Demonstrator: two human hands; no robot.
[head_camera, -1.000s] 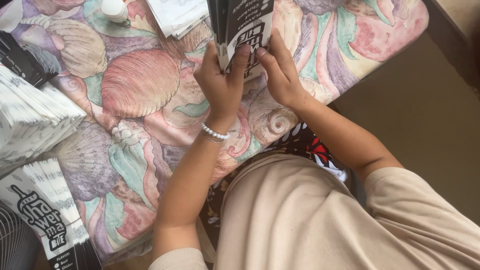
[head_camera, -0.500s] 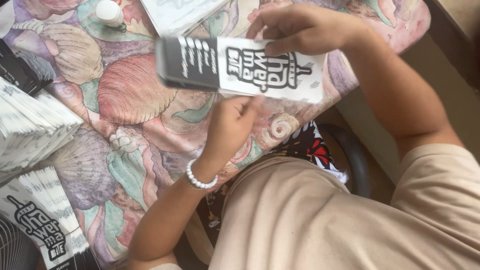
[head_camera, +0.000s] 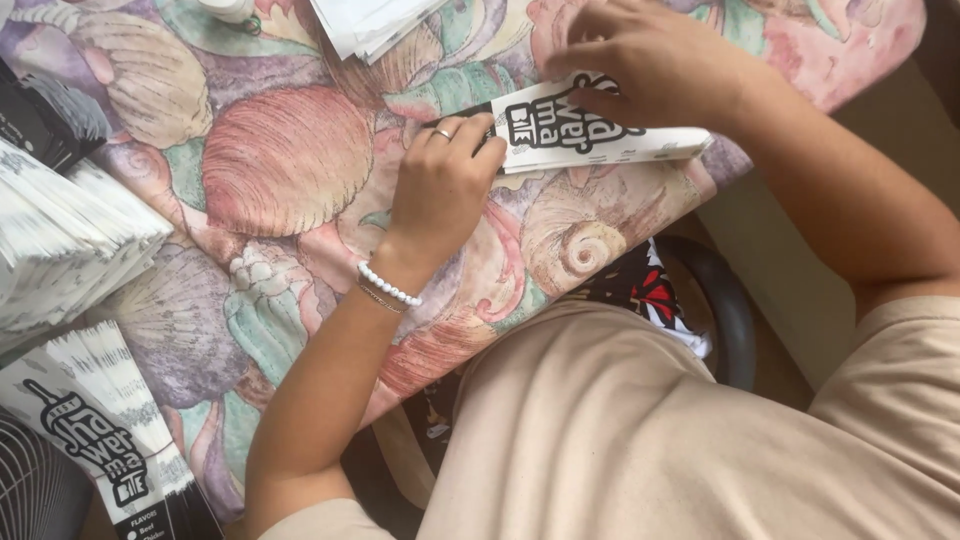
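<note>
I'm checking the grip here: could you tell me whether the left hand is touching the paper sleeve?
Touching. The head view shows the left hand with its fingertips pressed on the left end of the paper sleeve, no gap between them.
</note>
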